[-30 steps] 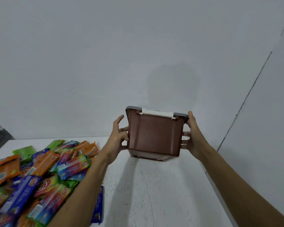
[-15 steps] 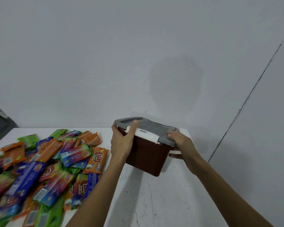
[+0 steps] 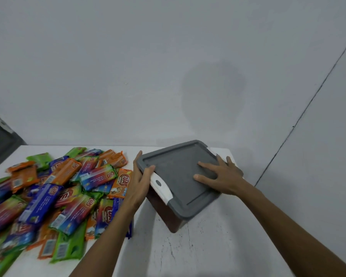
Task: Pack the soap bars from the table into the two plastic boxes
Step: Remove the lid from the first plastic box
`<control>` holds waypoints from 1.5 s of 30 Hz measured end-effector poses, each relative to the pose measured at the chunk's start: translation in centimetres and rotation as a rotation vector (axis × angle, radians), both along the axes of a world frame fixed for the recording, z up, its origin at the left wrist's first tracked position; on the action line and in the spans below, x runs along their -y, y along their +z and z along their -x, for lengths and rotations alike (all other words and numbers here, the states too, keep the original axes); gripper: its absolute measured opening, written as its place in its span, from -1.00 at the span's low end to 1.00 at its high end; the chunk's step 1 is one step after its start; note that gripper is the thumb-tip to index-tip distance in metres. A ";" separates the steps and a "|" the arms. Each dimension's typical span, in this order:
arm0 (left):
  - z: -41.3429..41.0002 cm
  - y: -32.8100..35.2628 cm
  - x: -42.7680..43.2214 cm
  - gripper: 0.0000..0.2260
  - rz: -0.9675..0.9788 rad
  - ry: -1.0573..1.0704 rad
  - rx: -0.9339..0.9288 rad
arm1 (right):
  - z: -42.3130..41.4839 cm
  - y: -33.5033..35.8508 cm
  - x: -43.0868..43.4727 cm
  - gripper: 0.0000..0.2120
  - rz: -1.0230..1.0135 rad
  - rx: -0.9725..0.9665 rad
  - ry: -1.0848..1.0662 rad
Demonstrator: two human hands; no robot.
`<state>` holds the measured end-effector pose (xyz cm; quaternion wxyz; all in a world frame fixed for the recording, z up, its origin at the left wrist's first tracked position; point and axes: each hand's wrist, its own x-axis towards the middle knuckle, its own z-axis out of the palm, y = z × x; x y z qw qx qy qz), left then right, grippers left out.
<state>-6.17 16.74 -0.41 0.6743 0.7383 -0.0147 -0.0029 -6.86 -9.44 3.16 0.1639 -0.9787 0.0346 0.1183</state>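
A brown plastic box [image 3: 174,214] with a grey lid [image 3: 178,176] is set on the white desk [image 3: 188,252], right of the heaped soap bars [image 3: 54,194]. The left hand [image 3: 138,180] is curled around the lid's left corner beside the white latch [image 3: 161,187] — its grip closed on the rim. The right hand [image 3: 220,176] is laid flat on the lid, fingers spread — nothing is clasped.

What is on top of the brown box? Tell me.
A grey lid with white latches covers the box. The right hand lies flat on the lid; the left hand grips its edge. The inside is hidden.
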 end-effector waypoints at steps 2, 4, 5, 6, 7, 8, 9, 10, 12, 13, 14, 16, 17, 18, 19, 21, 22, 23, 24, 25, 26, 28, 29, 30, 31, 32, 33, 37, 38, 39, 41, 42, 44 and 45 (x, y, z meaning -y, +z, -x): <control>-0.1 -0.6 -0.8 -0.44 -0.013 -0.071 -0.004 | 0.4 -0.1 -0.1 -0.26 0.033 -0.019 -0.008; -0.7 -0.9 -1.4 -0.45 -0.004 -0.114 -0.034 | 0.9 -0.5 0.1 -0.25 0.032 -0.013 -0.043; -1.0 -0.9 -1.6 -0.45 0.002 -0.130 -0.051 | 1.2 -0.8 0.2 -0.26 0.021 -0.008 -0.070; -1.2 -0.8 -1.7 -0.49 0.009 -0.141 -0.085 | 1.5 -1.0 0.3 -0.26 0.014 0.002 -0.095; -1.5 -0.9 -1.7 -0.57 0.001 -0.151 -0.103 | 1.8 -1.3 0.4 -0.27 0.018 0.012 -0.121; -1.6 -0.8 -1.7 -0.69 -0.026 -0.156 -0.114 | 2.2 -1.5 0.6 -0.28 0.036 0.025 -0.143; -1.5 -0.6 -1.6 -0.77 -0.046 -0.160 -0.115 | 2.6 -1.7 0.7 -0.28 0.057 0.035 -0.164; -1.6 -0.7 -1.5 -0.81 -0.053 -0.153 -0.127 | 2.9 -1.9 0.9 -0.28 0.075 0.043 -0.182; -1.5 -1.2 -1.3 -0.78 -0.087 -0.135 -0.152 | 3.5 -2.2 1.5 -0.28 0.094 0.052 -0.209; -1.4 -1.4 -1.2 -0.77 -0.103 -0.132 -0.155 | 3.8 -2.3 1.8 -0.28 0.098 0.061 -0.218; -1.2 -1.7 -1.0 -0.79 -0.114 -0.124 -0.160 | 4.1 -2.4 2.1 -0.28 0.098 0.069 -0.222; -0.7 -2.0 -0.4 -0.80 -0.095 -0.110 -0.170 | 4.9 -2.6 2.9 -0.32 0.084 0.089 -0.223; -0.4 -2.0 -0.1 -0.80 -0.090 -0.104 -0.158 | 5.3 -2.6 3.3 -0.34 0.078 0.096 -0.216; -0.1 -1.9 0.2 -0.79 -0.105 -0.099 -0.141 | 5.7 -2.7 3.9 -0.37 0.071 0.096 -0.206; 0.2 -1.9 0.5 -0.77 -0.130 -0.090 -0.121 | 6.0 -2.8 4.5 -0.39 0.067 0.094 -0.192; 0.7 -2.0 0.6 -0.70 -0.212 -0.083 -0.103 | 6.6 -3.0 5.8 -0.41 0.059 0.106 -0.159; 1.0 -1.8 0.7 -0.65 -0.245 -0.091 -0.107 | 6.8 -3.2 6.5 -0.42 0.050 0.123 -0.138; 1.3 -1.7 0.7 -0.58 -0.273 -0.097 -0.105 | 7.0 -3.3 7.0 -0.44 0.030 0.147 -0.115; 1.6 -1.6 0.9 -0.49 -0.320 -0.103 -0.100 | 7.2 -3.4 7.4 -0.46 0.003 0.178 -0.092; 1.8 -1.4 1.0 -0.39 -0.396 -0.106 -0.094 | 7.4 -3.4 7.7 -0.49 -0.028 0.211 -0.073; 2.2 -1.2 1.3 -0.32 -0.488 -0.103 -0.092 | 7.6 -3.4 8.0 -0.51 -0.056 0.241 -0.058; 3.3 -0.7 1.8 -0.27 -0.640 -0.073 -0.091 | 7.9 -3.5 8.2 -0.54 -0.104 0.285 -0.046; 3.8 -0.6 2.1 -0.28 -0.690 -0.051 -0.080 | 8.1 -3.5 8.3 -0.56 -0.130 0.300 -0.049; 4.4 -0.5 2.2 -0.30 -0.733 -0.027 -0.062 | 8.3 -3.5 8.3 -0.58 -0.155 0.311 -0.052; 5.0 -0.5 2.3 -0.33 -0.773 0.002 -0.045 | 8.6 -3.4 8.4 -0.59 -0.182 0.321 -0.057; 5.4 -0.5 2.3 -0.35 -0.814 0.034 -0.025 | 9.0 -3.3 8.4 -0.61 -0.210 0.330 -0.063; 5.8 -0.4 2.4 -0.37 -0.853 0.064 -0.005 | 9.3 -3.3 8.4 -0.63 -0.236 0.343 -0.074; 6.8 -0.2 3.1 -0.48 -1.009 0.090 0.033 | 10.4 -4.0 8.5 -0.71 -0.309 0.429 -0.073; 6.9 -0.1 3.2 -0.51 -1.042 0.081 0.037 | 10.4 -4.3 8.7 -0.73 -0.315 0.439 -0.067; 6.9 -0.1 3.2 -0.56 -1.051 0.086 0.059 | 10.3 -4.5 9.0 -0.75 -0.324 0.438 -0.069; 6.7 -0.4 2.5 -0.65 -0.955 0.100 0.109 | 10.4 -4.7 9.4 -0.76 -0.429 0.391 -0.121; 6.7 -0.5 2.0 -0.67 -0.870 0.105 0.115 | 10.5 -4.8 9.5 -0.77 -0.535 0.350 -0.169; 6.8 -1.1 1.1 -0.71 -0.657 0.108 0.064 | 11.0 -4.9 9.4 -0.80 -0.762 0.289 -0.271; 7.0 -1.5 0.8 -0.72 -0.526 0.102 0.009 | 11.2 -5.0 9.4 -0.83 -0.836 0.285 -0.319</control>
